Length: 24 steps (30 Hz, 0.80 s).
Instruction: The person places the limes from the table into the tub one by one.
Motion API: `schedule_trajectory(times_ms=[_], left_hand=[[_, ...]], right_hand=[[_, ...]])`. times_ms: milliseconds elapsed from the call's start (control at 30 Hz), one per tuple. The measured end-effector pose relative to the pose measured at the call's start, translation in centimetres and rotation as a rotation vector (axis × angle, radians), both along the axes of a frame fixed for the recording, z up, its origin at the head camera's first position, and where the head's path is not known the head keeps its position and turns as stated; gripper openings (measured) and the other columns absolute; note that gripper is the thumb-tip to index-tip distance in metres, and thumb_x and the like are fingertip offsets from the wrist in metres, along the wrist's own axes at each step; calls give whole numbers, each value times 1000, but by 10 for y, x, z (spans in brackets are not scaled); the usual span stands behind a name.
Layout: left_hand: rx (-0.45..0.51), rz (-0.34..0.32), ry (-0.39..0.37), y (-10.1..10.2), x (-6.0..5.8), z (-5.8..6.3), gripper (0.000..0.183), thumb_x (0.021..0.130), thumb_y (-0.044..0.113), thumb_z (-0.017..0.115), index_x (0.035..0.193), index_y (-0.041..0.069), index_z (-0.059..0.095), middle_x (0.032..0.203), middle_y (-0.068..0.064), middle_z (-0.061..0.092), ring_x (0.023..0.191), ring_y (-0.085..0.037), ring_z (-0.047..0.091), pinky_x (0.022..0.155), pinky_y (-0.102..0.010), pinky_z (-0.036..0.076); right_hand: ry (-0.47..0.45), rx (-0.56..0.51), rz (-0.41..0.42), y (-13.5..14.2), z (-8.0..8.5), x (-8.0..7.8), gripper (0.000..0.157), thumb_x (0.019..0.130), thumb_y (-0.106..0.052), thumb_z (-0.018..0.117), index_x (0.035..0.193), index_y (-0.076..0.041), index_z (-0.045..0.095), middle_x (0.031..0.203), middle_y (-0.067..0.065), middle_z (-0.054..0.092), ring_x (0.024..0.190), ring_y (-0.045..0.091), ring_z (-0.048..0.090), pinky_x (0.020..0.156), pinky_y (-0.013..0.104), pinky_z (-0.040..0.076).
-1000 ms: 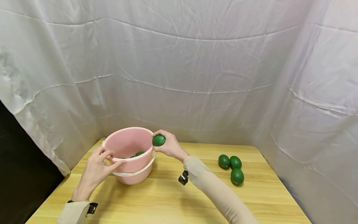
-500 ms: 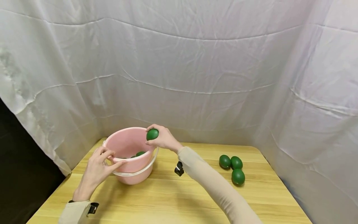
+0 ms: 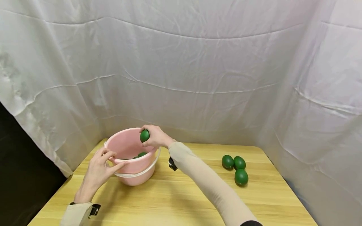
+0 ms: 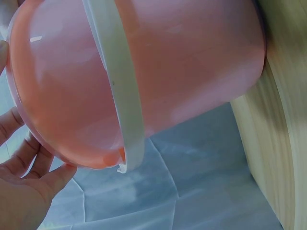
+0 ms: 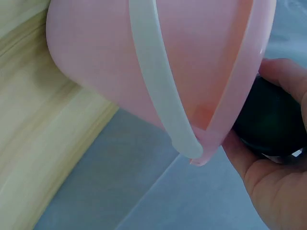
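A pink bucket (image 3: 135, 180) with a white handle (image 3: 138, 173) stands upright on the table, with several green avocados (image 3: 142, 154) partly visible inside. My left hand (image 3: 94, 174) grips its near left rim, thumb along the outside; in the left wrist view the fingers (image 4: 24, 155) meet the rim. At the right side of the opening, my right hand (image 3: 158, 137) holds a green avocado (image 3: 144, 136) between thumb and fingers, just above the rim. That avocado (image 5: 271, 120) looks nearly black in the right wrist view, beside the bucket rim.
Three more avocados (image 3: 239, 163) lie close together on the right part of the wooden table (image 3: 169, 194). Pale cloth (image 3: 198, 78) hangs behind and at both sides. A dark area (image 3: 22, 175) lies beyond the table's left edge.
My right hand has moved left with the avocado, from outside the bucket's right rim to over its opening. The left hand stays on the rim.
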<state>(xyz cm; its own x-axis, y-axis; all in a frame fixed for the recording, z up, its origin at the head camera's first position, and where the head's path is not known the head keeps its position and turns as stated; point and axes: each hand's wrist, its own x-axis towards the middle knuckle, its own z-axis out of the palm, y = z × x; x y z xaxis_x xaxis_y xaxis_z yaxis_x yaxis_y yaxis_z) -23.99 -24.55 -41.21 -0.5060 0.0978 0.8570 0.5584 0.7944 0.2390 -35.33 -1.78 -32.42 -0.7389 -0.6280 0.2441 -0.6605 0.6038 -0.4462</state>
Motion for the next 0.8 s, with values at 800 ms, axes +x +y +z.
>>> schedule_trajectory(times_ms=[800], left_hand=[[12, -2, -9, -3, 1, -1, 39, 56, 14, 95, 82, 8, 67, 86, -2, 54, 77, -12, 43, 64, -16, 34]], right_hand=[[39, 11, -59, -25, 1, -2, 53, 78, -25, 84, 125, -16, 61, 124, 4, 63, 105, 16, 56, 77, 20, 48]])
